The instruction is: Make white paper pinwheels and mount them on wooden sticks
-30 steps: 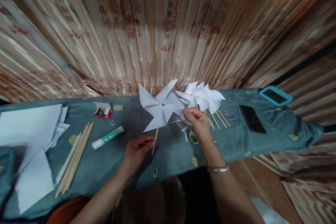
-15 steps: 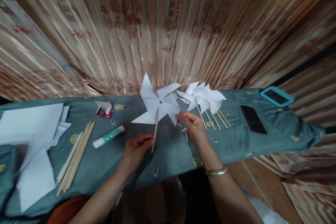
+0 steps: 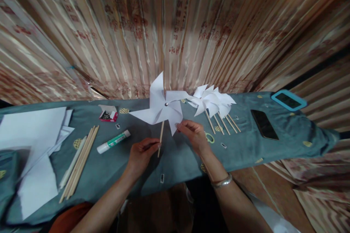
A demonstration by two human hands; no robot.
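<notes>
A white paper pinwheel (image 3: pixel 160 111) stands upright over the cloth, a round metal pin at its centre and a wooden stick behind it. My left hand (image 3: pixel 142 154) pinches the lower part of that stick between thumb and fingers. At the tip of the lower right blade, my right hand (image 3: pixel 193 134) has its thumb and finger closed on the paper. Just right of it lie several finished pinwheels (image 3: pixel 216 102), overlapping, their sticks toward me. A yellow-green scissors handle (image 3: pixel 210 138) shows beside my right wrist; the blades are hidden.
On the green cloth (image 3: pixel 186 167) at left lie white paper sheets (image 3: pixel 32 127), a bundle of wooden sticks (image 3: pixel 80 165), a glue stick (image 3: pixel 113 142) and an open red box of pins (image 3: pixel 108 113). A phone (image 3: pixel 264 124) and a blue-framed device (image 3: pixel 289 100) are at right. Curtains hang behind.
The pinwheel's blades have turned clockwise a little. My right hand has shifted slightly left and down with a blade tip, uncovering the scissors handle. My left hand stays on the stick.
</notes>
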